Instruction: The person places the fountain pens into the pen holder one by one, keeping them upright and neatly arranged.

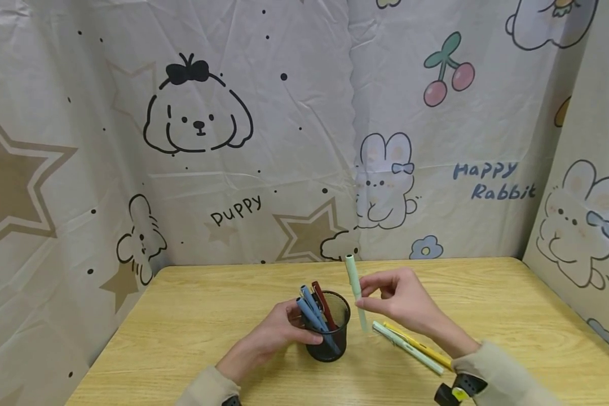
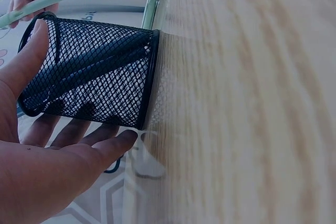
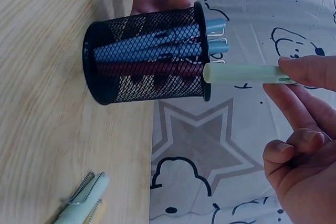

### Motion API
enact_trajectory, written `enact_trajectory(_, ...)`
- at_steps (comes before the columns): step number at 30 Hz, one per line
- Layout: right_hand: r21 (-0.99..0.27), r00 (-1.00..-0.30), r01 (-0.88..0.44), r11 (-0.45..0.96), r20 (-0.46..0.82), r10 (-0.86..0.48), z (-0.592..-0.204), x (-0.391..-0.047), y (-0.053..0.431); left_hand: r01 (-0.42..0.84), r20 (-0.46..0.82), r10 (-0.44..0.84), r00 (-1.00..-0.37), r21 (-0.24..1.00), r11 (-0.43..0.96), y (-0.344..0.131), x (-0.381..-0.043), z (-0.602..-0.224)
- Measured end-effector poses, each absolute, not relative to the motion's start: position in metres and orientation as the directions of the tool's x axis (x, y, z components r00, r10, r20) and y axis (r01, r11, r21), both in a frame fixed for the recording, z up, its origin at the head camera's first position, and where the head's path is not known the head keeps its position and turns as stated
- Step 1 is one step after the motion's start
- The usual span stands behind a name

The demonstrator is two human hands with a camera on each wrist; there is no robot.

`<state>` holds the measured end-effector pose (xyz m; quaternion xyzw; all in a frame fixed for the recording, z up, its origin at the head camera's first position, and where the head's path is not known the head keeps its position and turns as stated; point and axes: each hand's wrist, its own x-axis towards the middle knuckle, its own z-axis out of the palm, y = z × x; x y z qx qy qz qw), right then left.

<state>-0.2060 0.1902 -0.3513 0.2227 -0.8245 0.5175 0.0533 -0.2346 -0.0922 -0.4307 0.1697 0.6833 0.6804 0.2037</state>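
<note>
My left hand (image 1: 271, 334) grips a black mesh pen holder (image 1: 330, 352) from its left side, thumb at the front and fingers behind. Inside lean two blue pens (image 1: 309, 314) and a dark red pen (image 1: 323, 304), tops above the rim. Just right of the holder, my right hand (image 1: 408, 301) pinches a light green pen (image 1: 353, 274) between thumb and fingers. This pen stands nearly upright, its lower end beside the holder. In the right wrist view, the green pen's near end (image 3: 220, 73) overlaps the holder's rim; whether they touch I cannot tell.
On the wooden table (image 1: 208, 304), to the holder's right, another light green pen (image 1: 411, 351) lies alongside a yellow pen (image 1: 426, 348), under the right forearm. A printed cloth (image 1: 304, 146) hangs behind the table and at both sides.
</note>
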Motion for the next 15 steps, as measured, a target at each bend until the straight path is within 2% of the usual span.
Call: enact_trajectory(15, -0.789, -0.867, -0.495, 0.364, 0.422, -0.264, -0.349, -0.213, 0.174, -0.042, -0.057, 0.500, -0.864, 0.998, 0.041, -0.094, -0.235, -0.432)
